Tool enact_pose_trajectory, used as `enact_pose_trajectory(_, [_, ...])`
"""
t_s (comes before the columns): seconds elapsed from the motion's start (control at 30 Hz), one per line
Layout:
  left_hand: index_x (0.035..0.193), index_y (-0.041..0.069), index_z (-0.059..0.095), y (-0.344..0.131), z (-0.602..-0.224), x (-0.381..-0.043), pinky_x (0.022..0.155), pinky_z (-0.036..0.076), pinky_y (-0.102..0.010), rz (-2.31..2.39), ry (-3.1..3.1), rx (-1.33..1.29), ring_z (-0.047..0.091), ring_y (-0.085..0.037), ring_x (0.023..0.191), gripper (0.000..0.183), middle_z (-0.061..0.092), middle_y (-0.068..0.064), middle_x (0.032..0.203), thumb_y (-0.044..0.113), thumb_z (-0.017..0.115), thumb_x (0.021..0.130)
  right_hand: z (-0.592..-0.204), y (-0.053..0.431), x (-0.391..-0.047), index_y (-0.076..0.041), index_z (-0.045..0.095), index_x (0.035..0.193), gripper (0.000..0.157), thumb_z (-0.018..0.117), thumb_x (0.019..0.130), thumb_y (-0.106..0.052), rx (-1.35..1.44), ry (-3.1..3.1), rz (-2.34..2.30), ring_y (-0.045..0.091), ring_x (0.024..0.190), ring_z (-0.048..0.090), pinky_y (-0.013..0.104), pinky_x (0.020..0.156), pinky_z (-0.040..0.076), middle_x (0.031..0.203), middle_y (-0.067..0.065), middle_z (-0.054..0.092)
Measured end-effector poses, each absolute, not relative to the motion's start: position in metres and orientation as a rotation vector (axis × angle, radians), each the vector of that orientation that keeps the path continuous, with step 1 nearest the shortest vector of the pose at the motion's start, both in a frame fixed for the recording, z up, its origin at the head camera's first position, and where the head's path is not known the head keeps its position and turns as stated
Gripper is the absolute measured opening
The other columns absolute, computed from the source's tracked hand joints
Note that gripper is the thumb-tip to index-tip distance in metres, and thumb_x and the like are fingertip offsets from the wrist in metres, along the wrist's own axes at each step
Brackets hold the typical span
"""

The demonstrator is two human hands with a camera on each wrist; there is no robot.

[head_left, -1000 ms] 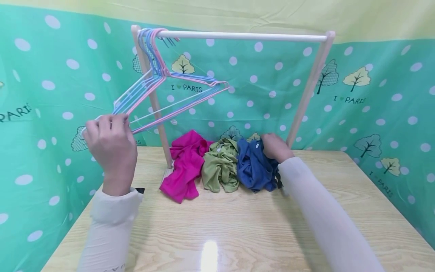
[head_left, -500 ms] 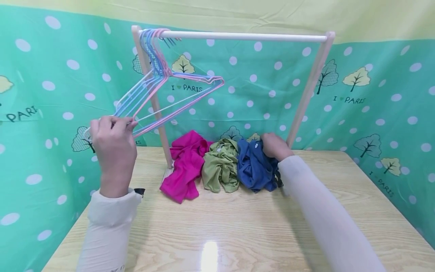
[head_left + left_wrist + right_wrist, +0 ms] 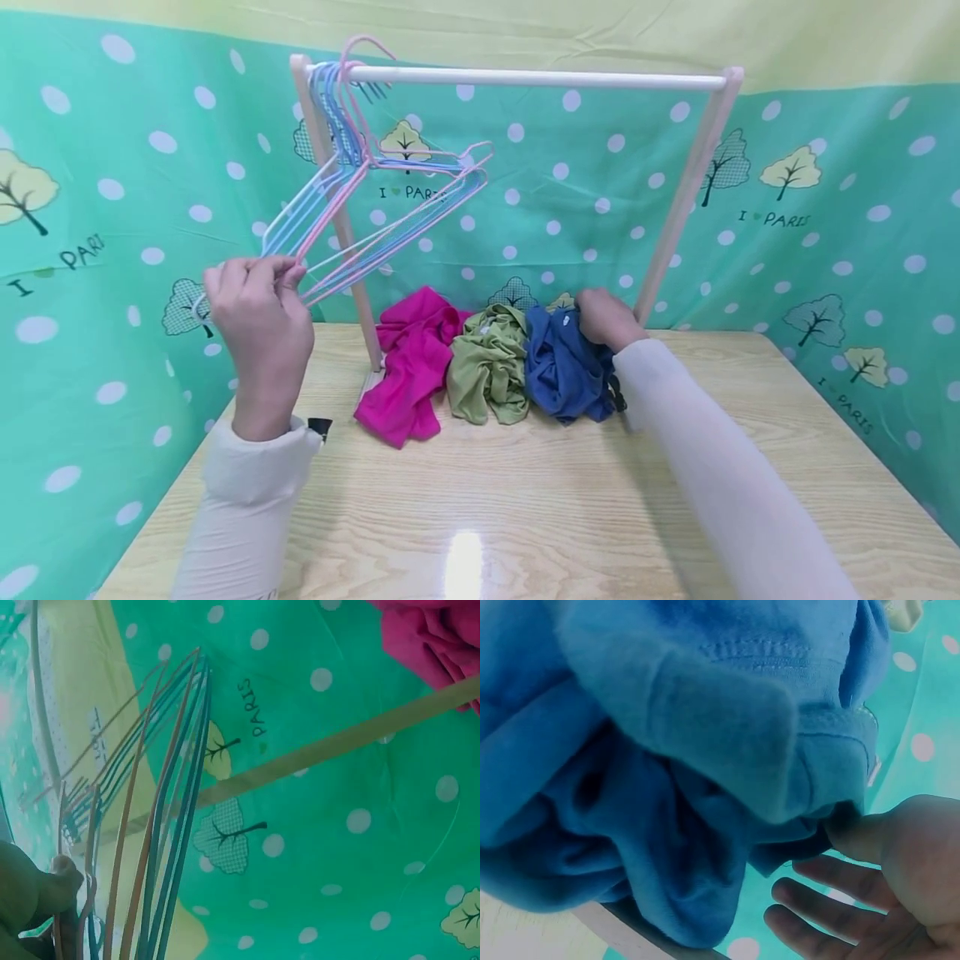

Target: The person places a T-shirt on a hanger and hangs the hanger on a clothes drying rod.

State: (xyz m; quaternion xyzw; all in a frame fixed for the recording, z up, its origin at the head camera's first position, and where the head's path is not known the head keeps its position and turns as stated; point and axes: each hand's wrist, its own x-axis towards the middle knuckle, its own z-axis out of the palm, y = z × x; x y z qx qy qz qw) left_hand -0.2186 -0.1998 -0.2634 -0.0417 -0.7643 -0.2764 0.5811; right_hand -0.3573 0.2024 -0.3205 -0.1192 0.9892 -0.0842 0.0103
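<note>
In the head view my left hand (image 3: 258, 333) pinches a pink wire hanger (image 3: 335, 210) by its lower left corner. That hanger's hook stands above the rack's rod, while several blue, pink and white hangers (image 3: 347, 148) hang bunched at the rod's left end. My thumb (image 3: 66, 881) presses against a hanger wire in the left wrist view. At the right, my right hand (image 3: 607, 321) holds the upper edge of a crumpled blue shirt (image 3: 562, 362). Close up, the right thumb goes in under a stitched, collar-like band (image 3: 720, 735), its tip hidden by cloth; the other fingers extend below.
A clothes rack with a white rod (image 3: 540, 79) and wooden posts (image 3: 686, 192) stands on the wooden table (image 3: 465, 492). Between the posts lie a magenta garment (image 3: 412, 367) and an olive green garment (image 3: 487, 367). A dotted teal curtain (image 3: 847, 200) surrounds the table.
The pink hanger's hook has risen off the rod, and its far corner has tipped up apart from the others. My left hand has shifted slightly right; the right hand stays at the blue shirt.
</note>
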Motion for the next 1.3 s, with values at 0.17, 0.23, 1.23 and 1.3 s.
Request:
enact_pose_trajectory(0.17, [0.098,-0.012,0.074,-0.194,-0.261,-0.215,0.08,0.03,-0.04,-0.704,-1.75,-0.091,0.048,-0.046,0.088,0.034,0.067,-0.029,0.093,0.021,0.068,0.096,-0.32,0.201,-0.361,0.001,0.07,0.106,0.024,0.046,0.101,0.001,-0.366,3.075,-0.259,0.032,0.081,0.06,0.042,0.069,0.05,0.098,0.021,0.066])
enact_pose_trajectory(0.23, [0.098,-0.011,0.074,-0.191,-0.26,-0.213,0.081,0.03,-0.04,-0.713,-1.753,-0.101,0.049,-0.045,0.088,0.031,0.067,-0.028,0.093,0.019,0.07,0.096,-0.32,0.201,-0.362,0.0,0.07,0.099,0.024,0.046,0.1,0.003,-0.364,3.068,-0.265,0.031,0.076,0.059,0.04,0.064,0.048,0.09,0.018,0.065])
enact_pose_trajectory(1.23, [0.091,-0.009,0.073,-0.165,-0.262,-0.199,0.074,0.039,-0.045,-0.682,-2.084,-0.325,0.051,-0.04,0.084,0.007,0.068,-0.022,0.089,-0.002,0.074,0.091,-0.304,0.204,-0.368,0.0,0.046,0.125,0.023,0.037,0.109,-0.013,-0.234,2.847,-1.46,0.027,0.085,0.054,0.039,0.072,0.047,0.11,0.02,0.052])
enact_pose_trajectory(1.3, [0.09,-0.009,0.073,-0.165,-0.263,-0.2,0.073,0.038,-0.044,-0.678,-2.11,-0.326,0.05,-0.039,0.083,0.007,0.068,-0.022,0.089,-0.002,0.073,0.091,-0.302,0.204,-0.368,-0.001,0.049,0.123,0.022,0.039,0.108,-0.013,-0.177,2.801,-1.554,0.029,0.099,0.056,0.041,0.08,0.048,0.125,0.02,0.052])
